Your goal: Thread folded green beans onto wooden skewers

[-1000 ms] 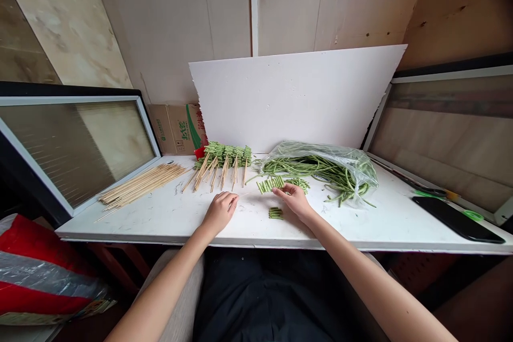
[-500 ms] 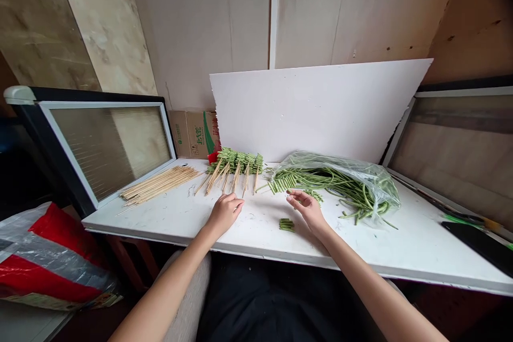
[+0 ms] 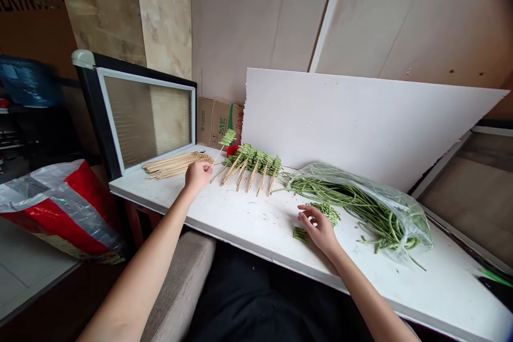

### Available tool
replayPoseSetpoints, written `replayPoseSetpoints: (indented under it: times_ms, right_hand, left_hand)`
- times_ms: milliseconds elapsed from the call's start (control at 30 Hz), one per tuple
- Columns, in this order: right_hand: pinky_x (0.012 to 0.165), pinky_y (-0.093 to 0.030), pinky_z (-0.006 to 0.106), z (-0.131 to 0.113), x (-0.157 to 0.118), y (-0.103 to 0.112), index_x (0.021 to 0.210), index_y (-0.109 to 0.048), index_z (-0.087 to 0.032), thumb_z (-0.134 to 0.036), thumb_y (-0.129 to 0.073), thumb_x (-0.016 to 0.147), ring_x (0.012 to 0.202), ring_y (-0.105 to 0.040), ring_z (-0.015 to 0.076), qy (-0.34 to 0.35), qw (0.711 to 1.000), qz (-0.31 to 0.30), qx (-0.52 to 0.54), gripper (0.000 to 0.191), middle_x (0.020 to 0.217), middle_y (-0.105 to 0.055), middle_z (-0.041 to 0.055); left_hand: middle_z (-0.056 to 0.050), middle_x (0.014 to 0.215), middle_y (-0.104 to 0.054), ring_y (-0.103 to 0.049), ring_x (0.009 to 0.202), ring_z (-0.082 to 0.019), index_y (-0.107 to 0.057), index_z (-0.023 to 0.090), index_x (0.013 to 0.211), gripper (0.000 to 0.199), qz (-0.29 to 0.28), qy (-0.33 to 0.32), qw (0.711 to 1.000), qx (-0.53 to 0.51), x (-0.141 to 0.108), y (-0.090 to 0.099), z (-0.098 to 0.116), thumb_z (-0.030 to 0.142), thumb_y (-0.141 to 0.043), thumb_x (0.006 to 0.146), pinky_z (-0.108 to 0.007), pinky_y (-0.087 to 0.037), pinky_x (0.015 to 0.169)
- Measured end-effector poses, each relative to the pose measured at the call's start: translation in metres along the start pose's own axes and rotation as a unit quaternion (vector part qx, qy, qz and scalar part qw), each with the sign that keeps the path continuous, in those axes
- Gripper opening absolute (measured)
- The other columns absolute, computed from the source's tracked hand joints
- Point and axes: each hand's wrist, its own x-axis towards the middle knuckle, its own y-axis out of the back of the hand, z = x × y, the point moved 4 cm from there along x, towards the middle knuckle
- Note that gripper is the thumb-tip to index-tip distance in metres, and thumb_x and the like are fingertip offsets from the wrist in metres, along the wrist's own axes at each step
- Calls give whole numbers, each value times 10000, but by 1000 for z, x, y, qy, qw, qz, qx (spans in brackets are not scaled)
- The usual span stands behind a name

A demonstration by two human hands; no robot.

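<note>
My left hand is closed on the lower end of a thin wooden skewer, whose top bears a row of short green bean pieces. Just right of it, bean skewers lie piled on the white table, sticks toward me. Bare skewers lie in a bundle to the left. My right hand, fingers apart and holding nothing, is over the table beside a small group of cut pieces and a heap of cut beans.
Long green beans spill from a clear plastic bag on the right. A white board leans behind the table. A framed panel and a cardboard box stand at the left.
The view has turned left. My left hand has moved left and up, and the bean-loaded skewer now shows raised in it. My right hand is nearer the small group of pieces.
</note>
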Motion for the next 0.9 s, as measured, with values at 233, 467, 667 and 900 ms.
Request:
replayPoseSetpoints:
  times_ms: [233, 467, 667, 900]
  right_hand:
    - [595, -485, 338, 3, 1, -1, 1200, -698, -211, -627, -581, 933, 663, -603, 211, -10, 998, 1, -54, 508, 920, -752, 97]
    - [596, -490, 328, 3, 1, -5, 1187, -702, -218, -620, -599, 928, 676, -604, 205, -12, 997, -9, -78, 489, 950, -757, 97]
    - [600, -492, 334, 7, 3, -5, 1167, -715, -207, -617, -611, 915, 665, -600, 205, -20, 996, 1, -87, 492, 938, -764, 105]
    - [626, -511, 365, 4, 5, -7, 1112, -730, -194, -613, -622, 898, 685, -644, 235, -19, 995, 1, -100, 482, 928, -772, 125]
  left_hand:
    - [-109, 967, -807, -740, 941, -283, -806, 188, 847, 110, -83, 108, 987, 90, 40, -33, -50, 152, -719, 790, -329, -534, 795]
    - [-140, 1033, -792, -722, 1039, -292, -792, 176, 900, 110, -113, 112, 980, 119, 57, -63, -60, 188, -725, 814, -345, -519, 919]
    - [-154, 1063, -777, -695, 1112, -296, -767, 166, 1006, 171, -118, 95, 980, 127, 64, -73, -52, 190, -670, 867, -380, -470, 996]
    - [-172, 1038, -767, -682, 1115, -323, -742, 156, 1052, 221, -129, 65, 983, 111, 64, -84, -46, 175, -710, 834, -431, -429, 1035]
